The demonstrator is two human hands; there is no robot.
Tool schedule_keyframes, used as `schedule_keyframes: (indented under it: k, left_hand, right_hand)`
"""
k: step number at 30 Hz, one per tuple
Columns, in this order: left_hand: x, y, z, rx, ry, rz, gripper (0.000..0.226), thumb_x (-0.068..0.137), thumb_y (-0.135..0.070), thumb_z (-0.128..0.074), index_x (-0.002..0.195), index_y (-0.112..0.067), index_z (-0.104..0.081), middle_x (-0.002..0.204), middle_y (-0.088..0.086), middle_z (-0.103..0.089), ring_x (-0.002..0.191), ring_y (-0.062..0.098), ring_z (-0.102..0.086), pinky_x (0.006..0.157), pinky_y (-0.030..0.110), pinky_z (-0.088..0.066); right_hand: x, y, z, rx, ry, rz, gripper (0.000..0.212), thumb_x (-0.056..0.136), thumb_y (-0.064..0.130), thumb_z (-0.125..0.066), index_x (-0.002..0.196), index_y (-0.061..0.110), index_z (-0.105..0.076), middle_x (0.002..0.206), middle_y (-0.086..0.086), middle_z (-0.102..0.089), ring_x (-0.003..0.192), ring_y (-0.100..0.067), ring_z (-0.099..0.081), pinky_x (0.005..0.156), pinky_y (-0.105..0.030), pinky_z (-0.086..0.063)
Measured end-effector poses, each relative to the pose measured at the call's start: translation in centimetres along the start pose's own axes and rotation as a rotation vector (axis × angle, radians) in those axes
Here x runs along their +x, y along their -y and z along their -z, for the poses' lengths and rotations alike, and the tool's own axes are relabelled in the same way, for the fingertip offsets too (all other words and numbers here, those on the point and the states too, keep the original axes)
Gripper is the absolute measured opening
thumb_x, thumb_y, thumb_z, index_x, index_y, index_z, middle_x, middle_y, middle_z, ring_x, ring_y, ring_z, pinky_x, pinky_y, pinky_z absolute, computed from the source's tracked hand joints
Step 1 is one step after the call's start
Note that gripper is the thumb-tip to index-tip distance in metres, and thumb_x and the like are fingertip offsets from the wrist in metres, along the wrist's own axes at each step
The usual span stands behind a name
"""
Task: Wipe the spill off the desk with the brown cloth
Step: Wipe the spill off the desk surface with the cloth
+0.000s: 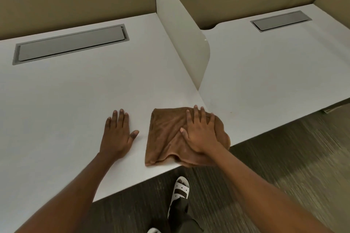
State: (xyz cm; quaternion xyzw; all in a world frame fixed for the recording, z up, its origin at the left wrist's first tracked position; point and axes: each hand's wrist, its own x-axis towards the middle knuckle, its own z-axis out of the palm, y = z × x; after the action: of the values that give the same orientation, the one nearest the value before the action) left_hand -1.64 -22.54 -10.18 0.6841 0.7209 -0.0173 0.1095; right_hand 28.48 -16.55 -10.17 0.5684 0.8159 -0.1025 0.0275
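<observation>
Wiping stage, viewed from above: your right hand (200, 134) lies flat on the brown cloth (170, 138), fingers spread and pressing rather than gripping, while your left hand (118, 134) rests open and empty on the white desk (66, 100) just left of the cloth. The cloth lies bunched at the desk's front edge, below the near end of the white divider panel (181, 30), its right corner hanging over the edge. No liquid is discernible beside the cloth; any spill is presumably beneath it. The next stroke calls for steady downward pressure and a sweep away from the edge, keeping the cloth on the desk.
</observation>
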Motion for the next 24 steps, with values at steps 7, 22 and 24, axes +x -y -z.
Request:
schedule_keyframes:
  k: [7,22,24]
  left_hand:
    - [0.3,0.0,-0.4,0.029,-0.024,0.007,0.097,0.085,-0.071,0.006,0.151,-0.002,-0.011,0.161,0.019,-0.006,0.149,0.033,0.002,0.121,0.048,-0.007]
    - [0.2,0.4,-0.1,-0.097,-0.071,0.003,0.086,0.089,-0.064,-0.006,0.151,-0.005,-0.020,0.161,0.013,-0.013,0.150,0.026,-0.002,0.122,0.042,-0.007]
    - [0.2,0.4,-0.1,-0.102,-0.080,0.004,0.086,0.089,-0.063,-0.008,0.150,-0.004,-0.022,0.161,0.014,-0.015,0.150,0.028,-0.005,0.121,0.043,-0.009]
  right_hand:
    - [7.6,-0.3,1.7,-0.044,-0.013,0.011,0.076,0.093,0.060,-0.015,0.152,0.011,-0.009,0.160,-0.021,-0.008,0.145,-0.042,-0.008,0.111,-0.069,-0.010]
    - [6.8,0.5,1.9,-0.081,-0.014,0.024,0.074,0.093,0.058,-0.020,0.150,0.010,-0.018,0.158,-0.020,-0.017,0.143,-0.042,-0.016,0.103,-0.072,-0.022]
    - [5.2,0.3,1.5,-0.075,-0.017,0.025,0.074,0.093,0.058,-0.020,0.150,0.011,-0.018,0.158,-0.020,-0.017,0.144,-0.042,-0.015,0.104,-0.074,-0.019]
